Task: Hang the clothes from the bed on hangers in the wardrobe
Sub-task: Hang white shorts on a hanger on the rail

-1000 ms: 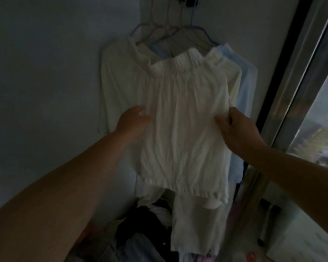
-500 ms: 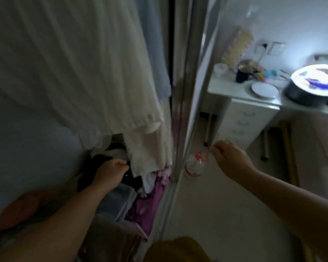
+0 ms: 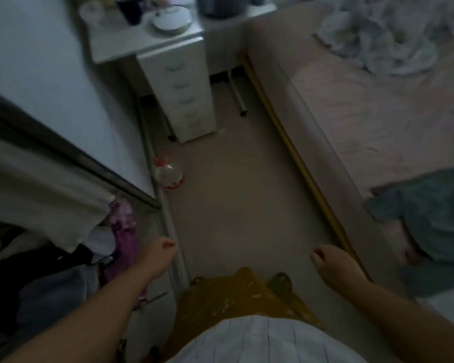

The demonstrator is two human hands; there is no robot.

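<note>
- Both hands empty. Left hand (image 3: 161, 254) hangs by the wardrobe's bottom track, fingers loosely curled, holding nothing. Right hand (image 3: 333, 263) is the same, out over the floor near the bed edge.
- Hands well apart, body between them, neither touching any cloth.
- Next garment, by my read: the teal garment (image 3: 430, 218) lying on the near corner of the bed (image 3: 364, 121), partly draped over the edge. A pale crumpled fabric (image 3: 383, 32) lies at the far end; can't tell if it's clothing or bedding.
- Step in hand looks like the fetch: turn right and reach for the teal piece.
- To do it well: find the collar or waistband first and lift from there, not from the middle, so it comes up untangled and ready for a hanger.
- Shake it flat over the bed, and keep the hem off the floor.
- Wardrobe (image 3: 71, 158) is at left, with pale hung clothes (image 3: 37, 189) at the opening and a heap of dark and purple items (image 3: 63, 271) below. No free hanger in view.
- Floor (image 3: 236, 205) is a plain, narrow lane between wardrobe and bed. A clear bottle (image 3: 168, 174) stands by the door track; mind the feet.
- A white drawer unit (image 3: 184, 90) and desk sit at the far end. Room is dim and the picture blurred.
</note>
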